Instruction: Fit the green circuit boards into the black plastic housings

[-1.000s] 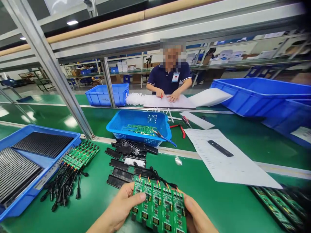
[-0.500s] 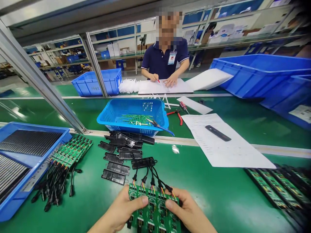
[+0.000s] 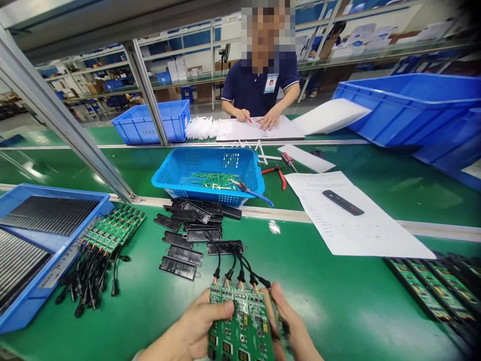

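Note:
My left hand (image 3: 205, 321) grips a panel of joined green circuit boards (image 3: 240, 326) by its left side, thumb on top. Black cables with plugs (image 3: 240, 273) run from the panel's far edge onto the work surface. At the panel's right side, my right hand (image 3: 293, 326) is closed on a narrow circuit board strip (image 3: 278, 318), turned edge-on and slightly blurred. Whether the strip is fully apart from the panel I cannot tell. Just beyond the cables lie several black plastic housings (image 3: 184, 254).
Another cabled board stack (image 3: 114, 228) rests beside a blue tray (image 3: 107, 200) at left. A blue basket (image 3: 161, 179) holds green strips and pliers. Printed paper (image 3: 338, 230) carries a black cover (image 3: 342, 202). Boards in housings (image 3: 417, 288) lie at right. Opposite, a person (image 3: 259, 90) holds a red pen-like tool.
The rightmost board strip has turned from flat with the panel to edge-on in my right hand. The panel in my left hand now shows fewer strips. The view has shifted slightly.

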Tool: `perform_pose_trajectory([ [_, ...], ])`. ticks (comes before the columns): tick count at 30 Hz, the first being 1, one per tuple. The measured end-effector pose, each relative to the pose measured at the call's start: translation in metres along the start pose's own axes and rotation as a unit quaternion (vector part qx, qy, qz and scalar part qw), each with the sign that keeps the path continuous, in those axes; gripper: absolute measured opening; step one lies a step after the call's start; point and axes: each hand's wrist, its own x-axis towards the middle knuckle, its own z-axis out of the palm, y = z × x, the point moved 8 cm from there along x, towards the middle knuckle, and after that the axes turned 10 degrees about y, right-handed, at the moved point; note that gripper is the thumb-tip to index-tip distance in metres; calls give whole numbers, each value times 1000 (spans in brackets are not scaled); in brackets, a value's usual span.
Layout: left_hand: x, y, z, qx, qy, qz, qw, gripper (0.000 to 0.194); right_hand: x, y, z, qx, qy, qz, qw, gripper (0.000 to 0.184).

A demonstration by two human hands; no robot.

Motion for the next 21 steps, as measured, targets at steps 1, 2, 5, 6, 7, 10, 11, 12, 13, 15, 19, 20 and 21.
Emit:
perform_pose_trajectory([
  [1,-1,4,2,12,-8,15,1000,49,0,-4,1,-12,-7,-8,1000,52],
  [2,-3,10,3,31,-12,36,999,48,0,-9,2,-35,-16,-27,999,51],
  [5,-6,24,-1,101,3,93,991,47,-1,-27,12,-122,-72,-94,985,55],
  [6,-6,26,-4,120,18,102,987,48,-1,-29,15,-142,-91,-104,980,56],
  [7,-5,26,-8,134,33,106,985,48,-1,-29,18,-153,-104,-107,977,55],
  [10,-4,20,-10,126,51,80,987,47,0,-23,19,-152,-97,-98,979,53],
  [11,-3,16,-7,109,41,66,991,46,0,-20,17,-146,-86,-96,981,52],
  [12,-3,14,-3,88,27,54,994,45,-1,-17,15,-140,-73,-95,983,51],
  [13,-3,12,1,65,12,46,997,44,-2,-14,13,-133,-61,-92,985,50],
  [15,-3,8,8,26,-13,37,999,43,-3,-8,10,-107,-44,-75,991,48],
  [19,0,0,12,-41,-38,12,998,42,-6,1,14,-11,-61,-23,998,41],
  [20,0,-1,13,-60,-45,8,997,41,-7,1,19,6,-84,-21,996,42],
  [21,0,-1,14,-73,-58,10,996,41,-9,-1,24,16,-113,-26,993,45],
])
